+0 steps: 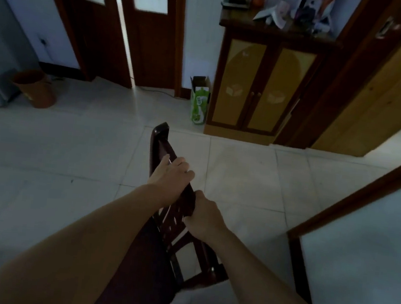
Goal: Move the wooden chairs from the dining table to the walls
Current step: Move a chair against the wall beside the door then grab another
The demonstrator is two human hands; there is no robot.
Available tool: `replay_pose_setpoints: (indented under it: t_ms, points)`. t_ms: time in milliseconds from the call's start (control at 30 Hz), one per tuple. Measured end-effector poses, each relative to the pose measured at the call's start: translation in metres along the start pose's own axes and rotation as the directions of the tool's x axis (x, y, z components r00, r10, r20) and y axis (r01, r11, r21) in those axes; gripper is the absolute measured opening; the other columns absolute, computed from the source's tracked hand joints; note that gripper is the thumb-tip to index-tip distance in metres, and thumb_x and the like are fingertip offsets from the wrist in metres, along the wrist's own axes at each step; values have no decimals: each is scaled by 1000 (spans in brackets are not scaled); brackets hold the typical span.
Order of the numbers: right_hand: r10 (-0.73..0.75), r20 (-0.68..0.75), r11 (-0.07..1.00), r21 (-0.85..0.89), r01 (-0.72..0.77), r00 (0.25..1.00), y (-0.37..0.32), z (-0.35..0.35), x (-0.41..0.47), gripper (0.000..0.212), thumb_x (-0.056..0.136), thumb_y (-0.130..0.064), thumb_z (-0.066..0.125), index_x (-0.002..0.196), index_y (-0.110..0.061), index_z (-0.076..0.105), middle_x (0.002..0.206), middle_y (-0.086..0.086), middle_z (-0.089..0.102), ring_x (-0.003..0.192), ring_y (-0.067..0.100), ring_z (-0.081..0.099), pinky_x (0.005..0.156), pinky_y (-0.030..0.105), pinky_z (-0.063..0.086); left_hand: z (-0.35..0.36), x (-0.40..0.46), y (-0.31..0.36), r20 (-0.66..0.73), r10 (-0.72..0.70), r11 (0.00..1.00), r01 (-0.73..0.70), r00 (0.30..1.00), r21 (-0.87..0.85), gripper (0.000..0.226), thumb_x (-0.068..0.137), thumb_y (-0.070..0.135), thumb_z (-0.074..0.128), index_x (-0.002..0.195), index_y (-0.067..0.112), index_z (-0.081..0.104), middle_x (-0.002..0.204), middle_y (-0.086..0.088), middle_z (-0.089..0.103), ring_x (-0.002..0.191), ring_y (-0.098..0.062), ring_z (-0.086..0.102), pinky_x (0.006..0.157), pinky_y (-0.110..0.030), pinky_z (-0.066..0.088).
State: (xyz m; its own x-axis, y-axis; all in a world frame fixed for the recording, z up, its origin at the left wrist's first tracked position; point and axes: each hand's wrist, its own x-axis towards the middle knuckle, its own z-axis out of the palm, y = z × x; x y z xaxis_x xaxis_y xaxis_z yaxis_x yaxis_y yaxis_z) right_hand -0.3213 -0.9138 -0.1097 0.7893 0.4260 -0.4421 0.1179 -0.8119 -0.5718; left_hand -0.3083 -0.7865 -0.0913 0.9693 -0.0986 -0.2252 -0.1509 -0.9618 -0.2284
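Presently held: one wooden chair (160, 232), dark-stained, gripped by both bare hands along the top rail of its backrest.

Grip, left hand (170, 173): wrapped over the rail from the left side, fingers (179, 163) curled across to the far face; set further from the body, nearer the rail's far end.

Grip, right hand (203, 216): clasped round the rail's near portion from the right, thumb on the near side; just beside the left hand, not touching it as far as can be told.

Long axis: the rail runs away from the person, its free end (161, 128) pointing ahead towards the far wall (202, 39). The slatted back and seat fall away below and towards the body, under the left forearm; the legs show low and right of the hands. Whether the legs rest on the tiled floor (69, 149) or hang clear of it cannot be told.

Position: open floor, well apart from every wall.

Surroundings ahead: a cabinet (264, 89) with yellow doors against the far wall, ahead and to the right; a green carton (200, 104) just beside it on its left; double doors (124, 25) further left; a brown bin (35, 88) at far left. A framed glass panel (363, 245) stands close on the right.

Judgement: transit stage. The left hand, being the forward one, likely steers the rail's far end; bare wall shows between the doors and the cabinet, carton in front.
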Motion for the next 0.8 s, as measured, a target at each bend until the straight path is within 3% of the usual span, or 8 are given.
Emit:
replay_pose_setpoints:
  t_ms: [67, 267, 400, 533, 800]
  points:
    - [43, -19, 997, 62, -42, 999, -5, 2, 3, 17, 87, -8, 51, 104, -13, 48, 96, 7, 57, 85, 23, 57, 75, 34, 50, 0, 6, -4, -39, 94, 993, -90, 995, 81, 30, 91, 16, 55, 121, 14, 51, 127, -6, 53, 127, -24, 43, 111, -43, 27]
    - [98, 56, 984, 142, -105, 994, -14, -3, 4, 39, 88, -6, 53, 126, -9, 49, 123, 12, 57, 111, 27, 56, 83, 27, 45, -1, 14, -13, -38, 352, 921, -339, 935, 193, 21, 95, 8, 47, 112, 11, 57, 113, -6, 63, 105, -24, 59, 90, -34, 44]
    - [101, 51, 978, 179, -108, 994, -17, -2, -4, 44, 87, -3, 53, 130, -9, 47, 120, 13, 58, 108, 29, 57, 84, 32, 47, -12, 16, -20, 31, 439, 875, -436, 898, 212, 22, 92, 2, 47, 111, 9, 56, 109, -7, 63, 101, -25, 61, 76, -33, 46]
    - [109, 43, 978, 175, -115, 993, -19, -2, -14, 42, 86, -1, 53, 127, -9, 49, 115, 14, 60, 103, 30, 59, 87, 38, 52, -20, 12, -21, 96, 505, 828, -513, 858, 225, 24, 91, 3, 49, 114, 8, 54, 109, -8, 62, 102, -26, 60, 77, -36, 48]
    - [175, -98, 970, 189, -154, 980, -10, -38, -45, 42, 81, 2, 56, 121, -9, 54, 108, 16, 64, 96, 34, 64, 86, 45, 55, -65, 26, 1, -11, 621, 756, -594, 784, 275, 20, 88, 0, 51, 105, 10, 55, 102, -9, 62, 95, -27, 60, 71, -36, 46]
